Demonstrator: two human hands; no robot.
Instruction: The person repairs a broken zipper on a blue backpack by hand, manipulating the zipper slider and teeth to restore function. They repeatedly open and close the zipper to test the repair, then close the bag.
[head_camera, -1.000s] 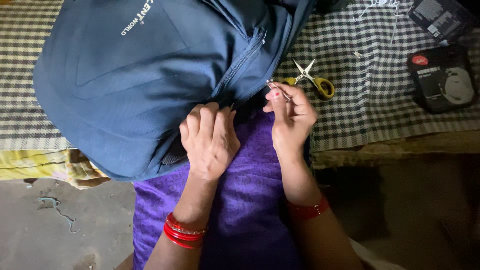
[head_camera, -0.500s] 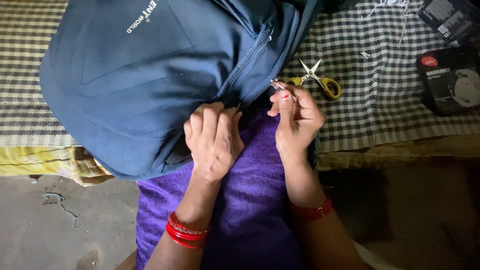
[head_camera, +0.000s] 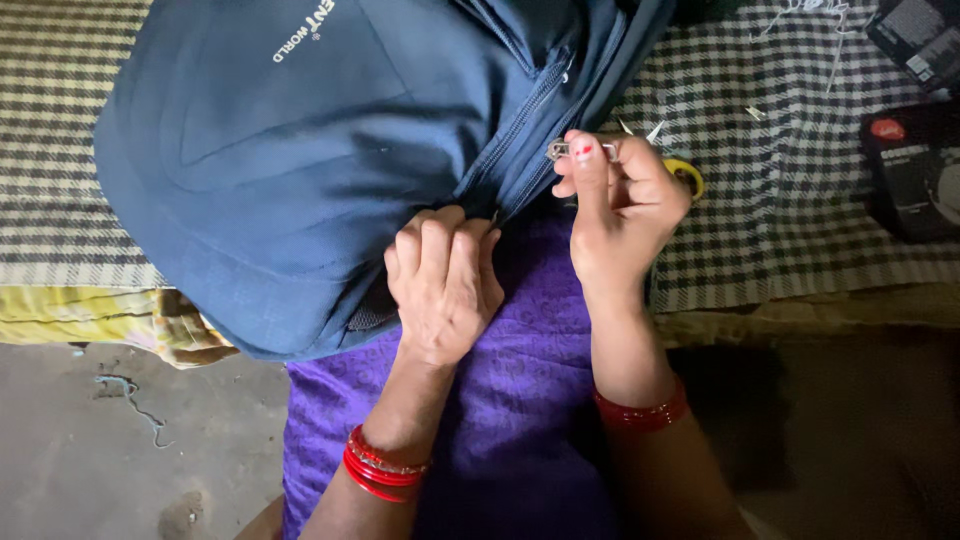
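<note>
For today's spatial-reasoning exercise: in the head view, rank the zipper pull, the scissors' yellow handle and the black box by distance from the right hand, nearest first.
1. Zipper pull: pinched at the fingertips of the right hand, on the blue backpack.
2. Yellow handle: just behind the hand, on its right edge, partly hidden.
3. Black box: far right on the checked cloth.

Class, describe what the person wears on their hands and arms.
Both forearms are bare, with no sleeves. The left hand has a stack of red bangles at the wrist; the right hand has one red bangle and red polish on the thumbnail.
</note>
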